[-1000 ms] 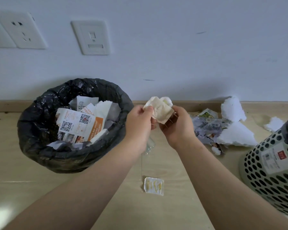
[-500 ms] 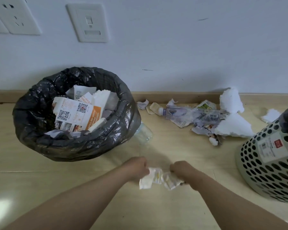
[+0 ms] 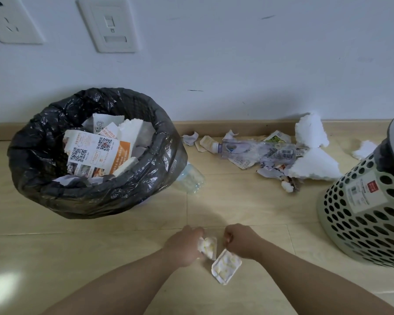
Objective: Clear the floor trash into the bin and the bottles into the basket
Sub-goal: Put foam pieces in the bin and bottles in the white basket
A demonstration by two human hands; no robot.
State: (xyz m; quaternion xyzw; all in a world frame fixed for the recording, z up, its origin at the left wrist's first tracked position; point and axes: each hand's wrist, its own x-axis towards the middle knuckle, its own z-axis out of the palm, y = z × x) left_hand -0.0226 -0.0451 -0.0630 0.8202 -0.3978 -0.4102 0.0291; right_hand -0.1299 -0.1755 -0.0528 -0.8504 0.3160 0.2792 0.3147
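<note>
Black plastic-lined round bin (image 3: 43,133) sits left of centre, packed with white printed paper sheets (image 3: 93,153) (QR codes visible). Small clear plastic bottle (image 3: 191,178) lies on the floor against the bin's right side, partly tucked under the bag. Crushed clear plastic bottle with a white cap (image 3: 255,148) lies along the baseboard, centre-right, among torn paper scraps (image 3: 268,172) and white foam chunks (image 3: 314,165). Pale perforated plastic basket (image 3: 362,228) stands at the right edge, apart from both bottles.

Both hands are low at bottom centre over the light wood-look floor (image 3: 77,258), below and right of the bin, not touching it.
- Left hand (image 3: 183,245): fingers curled round a crumpled white-and-yellow sachet (image 3: 207,246), gripping it.
- Right hand (image 3: 242,243): fingers curled under. A flat white-and-yellow sachet (image 3: 225,266) meets its underside at one corner. Can't tell whether it's pinched or only touching.

The two sachets sit just beside each other, between the hands.

White socket plate (image 3: 11,21) and white switch plate (image 3: 110,25) are on the wall, upper left.
</note>
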